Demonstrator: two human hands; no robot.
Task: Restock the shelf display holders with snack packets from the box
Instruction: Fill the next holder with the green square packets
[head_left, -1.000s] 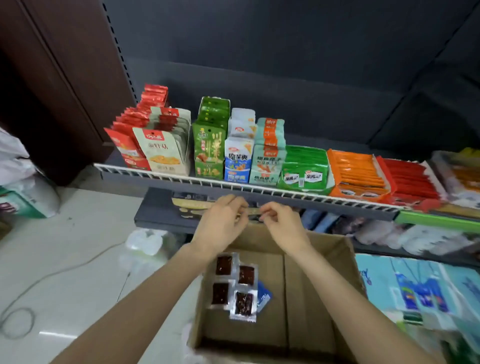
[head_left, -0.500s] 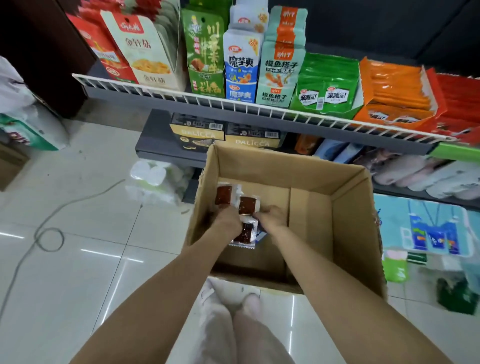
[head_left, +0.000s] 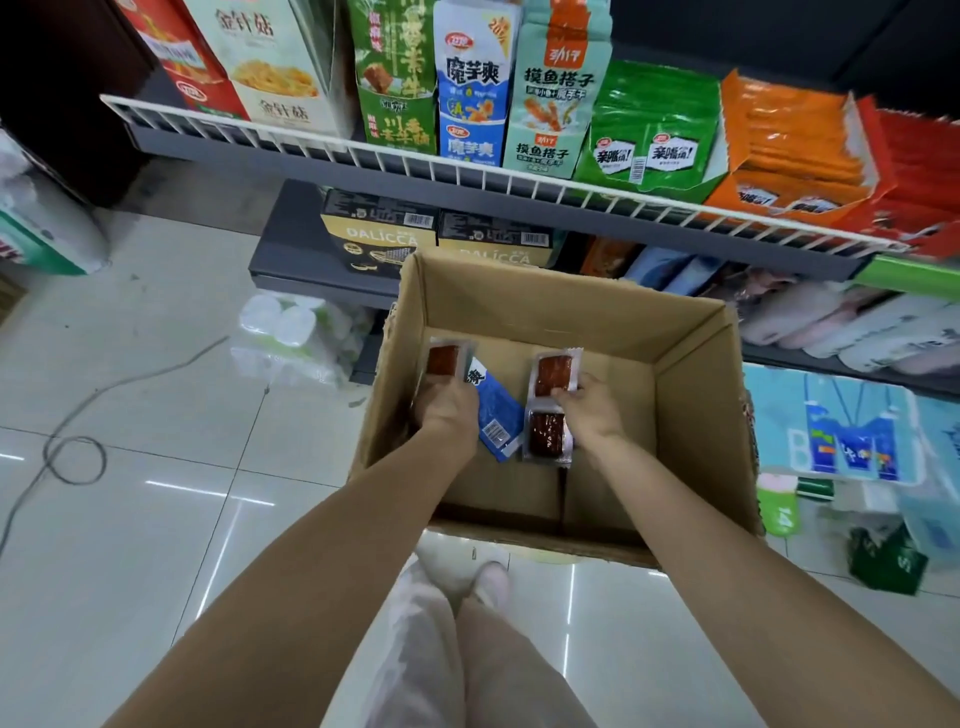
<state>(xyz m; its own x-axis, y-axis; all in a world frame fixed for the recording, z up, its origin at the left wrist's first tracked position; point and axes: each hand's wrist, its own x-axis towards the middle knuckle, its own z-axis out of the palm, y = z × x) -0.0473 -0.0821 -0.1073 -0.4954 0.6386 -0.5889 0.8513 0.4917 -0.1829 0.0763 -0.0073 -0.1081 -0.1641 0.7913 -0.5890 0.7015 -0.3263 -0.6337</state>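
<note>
Both hands down inside cardboard box (head_left: 691, 415), gathering packets off its floor. Left hand (head_left: 449, 413) with fingers curled over lower edge of clear packet with red-brown filling (head_left: 442, 358), apparently pinching it; fingertips hidden under the knuckles, so firmness of hold not confirmed. Right hand (head_left: 592, 410) with fingers bent onto bottom edge of second clear packet (head_left: 554, 373); a pinch or only a press, cannot tell. Third clear packet (head_left: 546, 435) flat just inboard of right wrist, touching packet above it. Blue packet (head_left: 496, 410) tilted between the two hands, partly under left hand's packet. Shelf display holders (head_left: 472, 88) well above and beyond both grips, upright cartons behind white wire rail (head_left: 467, 174); which holder takes these, not evident. Judged step: collecting last loose packets before lifting to shelf. To do well: slide thumb under packet edge rather than pressing flat, stack packets same way up in one hand, sweep up third packet and blue one in same pass, keep forearms off box walls on way out. Risk: slick film slipping from a shallow pinch
</note>
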